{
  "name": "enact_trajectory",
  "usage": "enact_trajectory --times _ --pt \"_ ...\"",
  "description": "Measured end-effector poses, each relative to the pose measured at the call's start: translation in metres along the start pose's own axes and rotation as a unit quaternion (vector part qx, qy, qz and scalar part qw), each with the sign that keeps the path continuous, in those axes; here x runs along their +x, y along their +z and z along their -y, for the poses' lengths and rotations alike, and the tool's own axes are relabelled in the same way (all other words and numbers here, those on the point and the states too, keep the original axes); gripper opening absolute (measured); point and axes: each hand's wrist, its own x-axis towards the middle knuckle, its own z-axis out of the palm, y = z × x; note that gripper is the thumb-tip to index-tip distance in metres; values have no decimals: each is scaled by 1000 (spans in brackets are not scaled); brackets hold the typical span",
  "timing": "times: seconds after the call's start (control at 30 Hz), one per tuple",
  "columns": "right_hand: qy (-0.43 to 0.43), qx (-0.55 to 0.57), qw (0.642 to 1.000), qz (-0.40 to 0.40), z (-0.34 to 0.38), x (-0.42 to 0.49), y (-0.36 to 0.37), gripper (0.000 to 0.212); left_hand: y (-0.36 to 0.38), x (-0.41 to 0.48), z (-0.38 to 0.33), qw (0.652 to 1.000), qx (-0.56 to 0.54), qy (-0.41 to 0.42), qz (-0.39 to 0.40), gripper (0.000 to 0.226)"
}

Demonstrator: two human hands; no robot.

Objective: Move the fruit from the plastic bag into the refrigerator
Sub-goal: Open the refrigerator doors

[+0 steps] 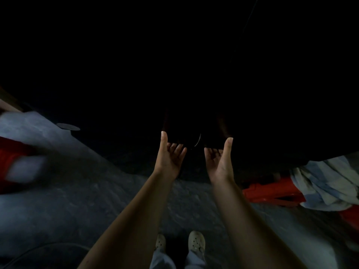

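Observation:
Most of the upper view is black, and no fruit, plastic bag or refrigerator can be made out. My left hand (pixel 171 154) and my right hand (pixel 219 160) reach forward side by side with palms turned up and inward. Their thumbs are straight and their fingers are loosely curved. Between and just above the thumbs lies a very dark shape (pixel 196 133) with a thin pale arc on it. It is too dark to identify, and I cannot tell whether the hands touch it.
Below is a grey concrete floor (pixel 87 181). A red plastic thing (pixel 272 191) with pale blue cloth (pixel 326 185) on it stands at the right. At the left edge is a blurred red and white object (pixel 17 164). A round grey disc (pixel 68 126) lies on the floor. My shoes (pixel 196 241) show below.

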Motion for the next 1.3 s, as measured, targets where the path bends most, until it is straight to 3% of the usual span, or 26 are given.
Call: enact_trajectory --times 0.33,0.6,0.8,1.3 --pt "-10 -11 1000 2 -2 -1 0 83 -6 3 1 1000 18 6 18 93" --pt "-14 -27 1000 -3 -1 -3 4 76 -4 5 1 999 28 2 22 73" --pt "-14 -50 999 6 0 -4 1 62 -7 4 0 999 33 3 22 91" --pt "-20 -103 994 -32 4 -13 8 61 -7 7 1 998 50 19 26 85"
